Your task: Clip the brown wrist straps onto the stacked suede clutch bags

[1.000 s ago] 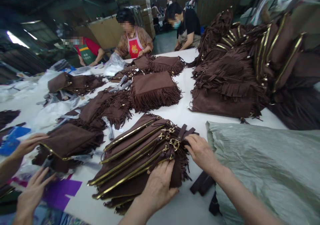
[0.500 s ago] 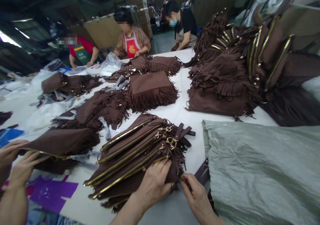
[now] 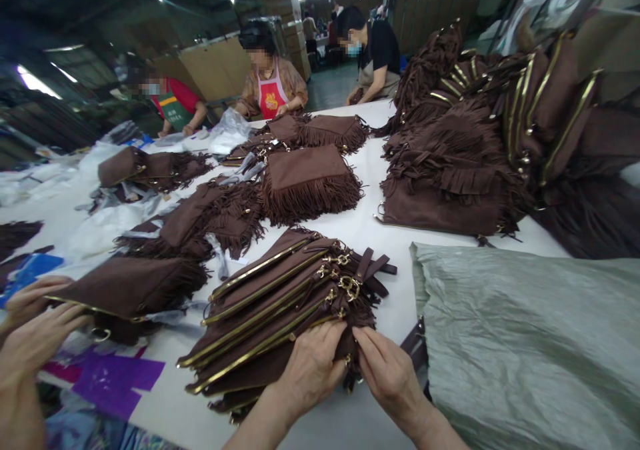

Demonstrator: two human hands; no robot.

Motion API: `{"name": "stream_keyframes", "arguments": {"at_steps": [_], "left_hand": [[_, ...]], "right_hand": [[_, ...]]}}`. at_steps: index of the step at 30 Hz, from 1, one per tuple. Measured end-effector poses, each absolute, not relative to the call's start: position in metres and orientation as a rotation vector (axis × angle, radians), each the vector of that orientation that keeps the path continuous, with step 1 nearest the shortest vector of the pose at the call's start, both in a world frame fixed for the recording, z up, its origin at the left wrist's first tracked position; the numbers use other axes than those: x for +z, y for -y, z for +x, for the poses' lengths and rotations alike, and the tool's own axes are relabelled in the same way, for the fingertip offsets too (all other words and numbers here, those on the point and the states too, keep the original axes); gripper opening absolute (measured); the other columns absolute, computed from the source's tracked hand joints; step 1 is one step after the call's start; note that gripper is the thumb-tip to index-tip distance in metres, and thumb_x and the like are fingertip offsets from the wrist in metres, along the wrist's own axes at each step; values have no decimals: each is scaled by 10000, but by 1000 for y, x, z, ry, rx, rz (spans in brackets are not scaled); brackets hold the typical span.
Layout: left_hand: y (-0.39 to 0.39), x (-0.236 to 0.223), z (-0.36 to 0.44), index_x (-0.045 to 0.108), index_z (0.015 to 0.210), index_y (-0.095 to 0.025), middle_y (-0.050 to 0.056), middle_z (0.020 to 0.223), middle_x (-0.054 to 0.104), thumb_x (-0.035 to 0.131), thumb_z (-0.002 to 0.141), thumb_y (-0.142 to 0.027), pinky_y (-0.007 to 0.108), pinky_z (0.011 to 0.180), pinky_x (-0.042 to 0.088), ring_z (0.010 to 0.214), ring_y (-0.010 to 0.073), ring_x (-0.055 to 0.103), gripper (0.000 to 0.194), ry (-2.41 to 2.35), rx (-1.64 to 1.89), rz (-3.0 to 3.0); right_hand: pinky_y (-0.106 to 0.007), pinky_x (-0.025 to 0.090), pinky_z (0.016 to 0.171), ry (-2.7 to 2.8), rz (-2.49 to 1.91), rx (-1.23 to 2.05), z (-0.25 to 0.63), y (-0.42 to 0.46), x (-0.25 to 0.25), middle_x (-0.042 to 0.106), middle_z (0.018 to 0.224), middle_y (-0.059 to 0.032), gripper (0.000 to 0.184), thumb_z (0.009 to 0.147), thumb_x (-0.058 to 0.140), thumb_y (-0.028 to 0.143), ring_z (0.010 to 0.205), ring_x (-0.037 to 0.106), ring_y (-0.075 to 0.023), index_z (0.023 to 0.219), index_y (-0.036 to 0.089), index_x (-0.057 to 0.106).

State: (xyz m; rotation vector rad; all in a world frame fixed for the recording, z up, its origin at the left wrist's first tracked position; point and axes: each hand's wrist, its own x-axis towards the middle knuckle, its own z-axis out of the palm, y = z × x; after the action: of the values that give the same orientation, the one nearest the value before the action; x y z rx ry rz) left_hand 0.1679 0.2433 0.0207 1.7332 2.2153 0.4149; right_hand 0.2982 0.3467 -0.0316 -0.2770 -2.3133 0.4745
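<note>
A fanned stack of brown suede fringed bags with gold zips lies on the white table in front of me. My left hand rests on the nearest bag of the stack, fingers curled over its right end by the zip. My right hand touches the same end, fingers pinched at the fringe and ring beside my left fingertips. Several dark brown straps lie just right of my hands, partly under a grey-green sack.
At the left edge another person's two hands hold a brown bag over purple paper. More fringed bags cover the table, with a tall pile at the right. Three people work at the far side.
My right hand left the buckles at the stack's far end, dropped to the near corner, then closed in beside my left. The neighbour's hands pulled their bag leftward.
</note>
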Motion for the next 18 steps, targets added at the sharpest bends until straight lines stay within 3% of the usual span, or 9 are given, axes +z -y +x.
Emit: {"name": "stream_keyframes", "arguments": {"at_steps": [7, 11, 18], "left_hand": [[-247, 38, 177, 460, 1153, -229, 73, 1227, 503, 537, 631, -163, 414, 962, 393, 1121, 233, 467, 532, -2145, 441, 1569], [-250, 25, 190, 513, 1065, -202, 99, 1158, 545, 570, 669, -200, 428, 880, 435, 1049, 247, 509, 400, -2294, 553, 1581], [-261, 2, 211, 586, 761, -188, 89, 1017, 593, 516, 701, -121, 408, 790, 422, 937, 242, 543, 113, -2574, 726, 1599]], "right_hand": [[-322, 582, 695, 2331, -198, 475, 308, -354, -36, 677, 881, -137, 412, 823, 393, 56, 824, 650, -202, 1228, 112, 442], [-314, 580, 706, 2343, -189, 529, 312, -356, -37, 674, 884, -128, 397, 832, 390, 60, 838, 646, -190, 1222, 122, 434], [-303, 572, 693, 2336, -261, 556, 316, -352, -36, 672, 872, -105, 393, 820, 392, 60, 812, 647, -186, 1200, 147, 440]]}}
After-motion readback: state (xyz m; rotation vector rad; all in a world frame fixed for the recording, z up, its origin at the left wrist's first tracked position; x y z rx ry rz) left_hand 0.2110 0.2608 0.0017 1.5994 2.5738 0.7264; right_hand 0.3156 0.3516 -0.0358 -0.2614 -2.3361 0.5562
